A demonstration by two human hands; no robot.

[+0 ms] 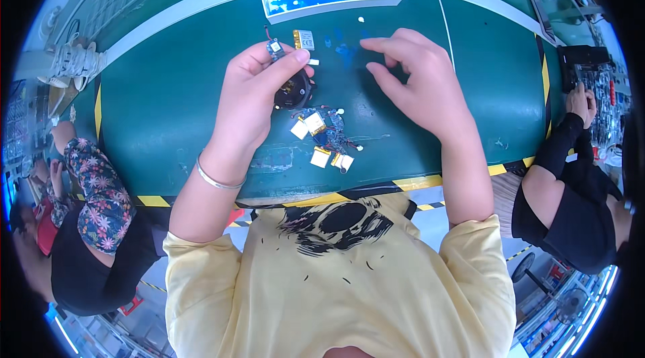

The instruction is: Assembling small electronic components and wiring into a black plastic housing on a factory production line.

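Observation:
My left hand (250, 82) is closed, with a small blue circuit board (275, 47) pinched by its thumb and fingers. A short dark wire rises from the board. Beside the thumb tip shows a silver battery with a gold end (306, 41); whether it is joined to the board I cannot tell. A black round housing (293, 94) sits under the same hand, partly hidden by it. My right hand (420, 75) hovers over the mat, thumb and index finger apart, nothing between them. Just left of its fingertips lie small blue pieces (346, 52).
Nearer me on the green mat (168, 109) is a pile of circuit boards with wires and batteries (322, 133). A white box (330, 8) of blue pieces stands at the far side. Striped tape edges the table. People sit at left and right.

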